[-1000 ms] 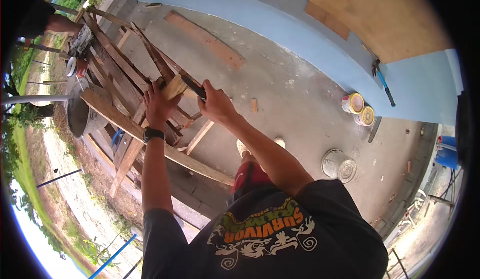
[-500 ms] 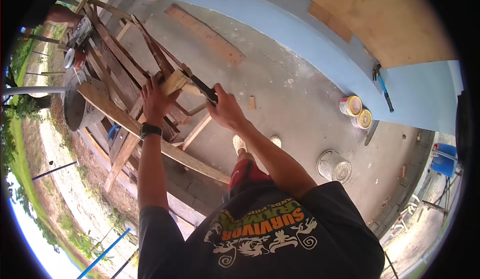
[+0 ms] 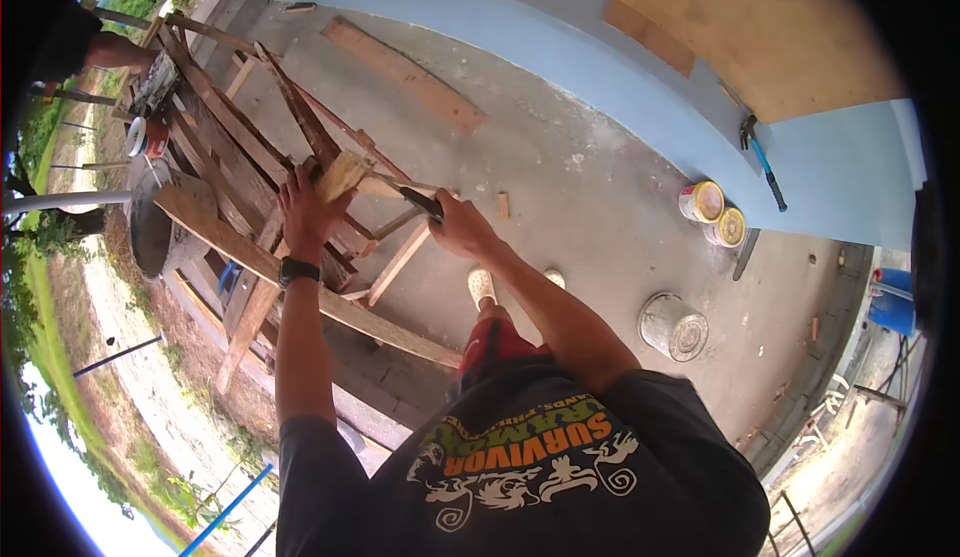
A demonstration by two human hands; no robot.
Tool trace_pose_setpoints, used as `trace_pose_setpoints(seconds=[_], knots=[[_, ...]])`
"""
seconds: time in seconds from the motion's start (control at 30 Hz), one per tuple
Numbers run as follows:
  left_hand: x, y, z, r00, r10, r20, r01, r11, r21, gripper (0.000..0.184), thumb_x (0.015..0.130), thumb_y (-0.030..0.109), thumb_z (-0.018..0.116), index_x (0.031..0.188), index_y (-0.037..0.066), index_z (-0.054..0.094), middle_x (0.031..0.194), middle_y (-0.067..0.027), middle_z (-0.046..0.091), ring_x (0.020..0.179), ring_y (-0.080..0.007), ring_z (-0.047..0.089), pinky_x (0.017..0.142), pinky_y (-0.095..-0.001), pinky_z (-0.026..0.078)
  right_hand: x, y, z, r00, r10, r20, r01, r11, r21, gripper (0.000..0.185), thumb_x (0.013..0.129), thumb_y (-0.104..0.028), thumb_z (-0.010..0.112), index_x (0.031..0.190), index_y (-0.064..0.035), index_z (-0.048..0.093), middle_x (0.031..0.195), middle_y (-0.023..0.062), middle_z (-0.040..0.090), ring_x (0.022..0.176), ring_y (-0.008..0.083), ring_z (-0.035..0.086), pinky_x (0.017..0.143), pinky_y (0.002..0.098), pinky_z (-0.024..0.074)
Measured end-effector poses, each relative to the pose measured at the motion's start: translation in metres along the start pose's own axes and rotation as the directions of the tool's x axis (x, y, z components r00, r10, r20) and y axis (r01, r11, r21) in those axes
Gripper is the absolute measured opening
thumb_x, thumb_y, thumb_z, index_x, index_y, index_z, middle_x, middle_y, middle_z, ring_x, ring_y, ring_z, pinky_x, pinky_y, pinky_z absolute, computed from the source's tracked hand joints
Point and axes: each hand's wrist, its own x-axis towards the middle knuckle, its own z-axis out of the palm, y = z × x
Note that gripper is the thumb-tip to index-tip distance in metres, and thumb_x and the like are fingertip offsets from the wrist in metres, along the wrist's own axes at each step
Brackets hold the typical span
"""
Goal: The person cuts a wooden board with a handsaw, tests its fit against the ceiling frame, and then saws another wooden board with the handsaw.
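My left hand (image 3: 308, 212), with a dark watch at its wrist, is closed on a light wooden piece (image 3: 345, 175) over a stack of lumber. Its thumb side lies against the wood near the squared end. My right hand (image 3: 463, 225) grips the black handle of a tool (image 3: 420, 200). The tool's thin front part points up and left beside the wood's end; its kind is unclear. A long curved board (image 3: 380, 327) runs beneath my left forearm. More brown planks (image 3: 232, 107) stand around the left hand.
Another person's hand (image 3: 118, 52) is at the upper left, near a paint-marked pail (image 3: 148, 139). A bucket (image 3: 674, 327) and two yellow-rimmed cans (image 3: 703, 201) stand on the concrete at right. A blue-handled hammer (image 3: 764, 164) is by the blue wall. A flat board (image 3: 405, 72) lies ahead.
My right hand has moved slightly right and down, and the tool has swung from close against the wood's end to a flatter angle away from it. My left hand keeps its hold.
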Motion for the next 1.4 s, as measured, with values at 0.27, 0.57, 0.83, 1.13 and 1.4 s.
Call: trace_pose_setpoints(seconds=[0.27, 0.57, 0.83, 1.13, 1.4], knots=[[0.007, -0.003, -0.01, 0.992, 0.085, -0.097, -0.082, 0.996, 0.033, 0.107, 0.075, 0.056, 0.084, 0.152, -0.004, 0.039, 0.152, -0.0274, 0.046, 0.14, -0.0477, 0.042, 0.119, -0.0563, 0.034, -0.089, 0.046, -0.061, 0.973, 0.072, -0.221, -0.054, 0.995, 0.084, 0.034, 0.096, -0.025, 0.066, 0.118, -0.0074, 0.048, 0.078, 0.023, 0.071, 0.079, 0.0487, 0.07, 0.068, 0.0587, 0.053], [-0.002, -0.006, 0.015, 0.969, 0.214, -0.119, -0.196, 0.969, 0.15, 0.083, 0.078, 0.021, 0.086, 0.149, 0.011, 0.045, 0.129, -0.0177, 0.055, 0.118, -0.0389, 0.058, 0.095, -0.0501, 0.053, -0.173, 0.128, -0.189, 0.826, -0.079, -0.558, -0.085, 0.962, -0.261, 0.04, 0.102, -0.035, 0.064, 0.128, -0.0073, 0.052, 0.084, 0.0198, 0.071, 0.074, 0.044, 0.07, 0.064, 0.0529, 0.0533], [0.017, 0.016, -0.02, 0.947, 0.31, -0.083, -0.307, 0.951, 0.041, 0.09, 0.077, 0.013, 0.084, 0.154, 0.011, 0.037, 0.13, -0.0184, 0.056, 0.112, -0.0431, 0.063, 0.089, -0.0494, 0.057, -0.052, 0.268, -0.364, 0.836, -0.307, -0.454, -0.11, 0.718, -0.687, 0.057, 0.095, -0.028, 0.069, 0.144, -0.0058, 0.05, 0.104, 0.0165, 0.067, 0.101, 0.0365, 0.063, 0.09, 0.0507, 0.048], [0.002, 0.108, -0.066, 0.988, 0.101, -0.118, -0.092, 0.992, 0.083, 0.068, 0.073, 0.004, 0.077, 0.134, 0.012, 0.048, 0.126, -0.0136, 0.055, 0.121, -0.0372, 0.058, 0.099, -0.0484, 0.049, 0.075, 0.397, -0.483, 0.851, -0.391, -0.351, -0.058, 0.594, -0.803, 0.065, 0.095, -0.014, 0.07, 0.153, -0.0096, 0.04, 0.117, 0.0189, 0.062, 0.116, 0.0378, 0.057, 0.113, 0.0535, 0.036], [0.025, 0.132, -0.023, 0.978, 0.035, -0.205, -0.009, 0.992, 0.126, 0.054, 0.081, 0.003, 0.068, 0.13, 0.018, 0.051, 0.119, -0.0123, 0.054, 0.117, -0.0357, 0.06, 0.093, -0.0511, 0.05, 0.105, 0.428, -0.51, 0.892, -0.216, -0.398, -0.22, 0.562, -0.798, 0.06, 0.096, -0.014, 0.069, 0.151, -0.0106, 0.045, 0.131, 0.0206, 0.06, 0.123, 0.0398, 0.056, 0.111, 0.0536, 0.0393]])
